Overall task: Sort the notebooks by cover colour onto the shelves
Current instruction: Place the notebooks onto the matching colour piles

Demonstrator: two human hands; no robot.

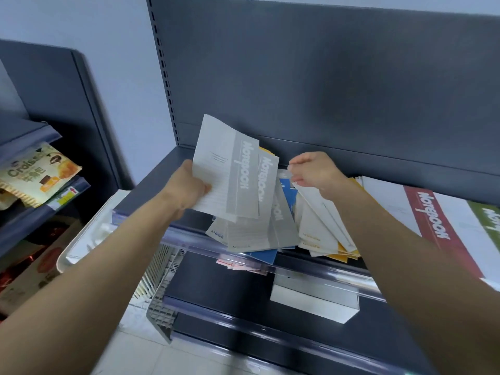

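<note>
Shelf [143, 194] front edge, notebooks [251, 231] seemingly beyond.

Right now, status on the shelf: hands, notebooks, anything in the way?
Left hand grips grey notebooks, raised. Right hand over yellow notebooks, grip unclear. Blue notebook mixed into the pile beneath.

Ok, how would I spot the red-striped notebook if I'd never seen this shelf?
Start at the dark grey shelf below the back panel and go to its right end, beyond the right hand. The large white notebook carries a red band reading Notebook; its neighbour has a green one, the smaller middle pile grey, blue and yellow.
</note>
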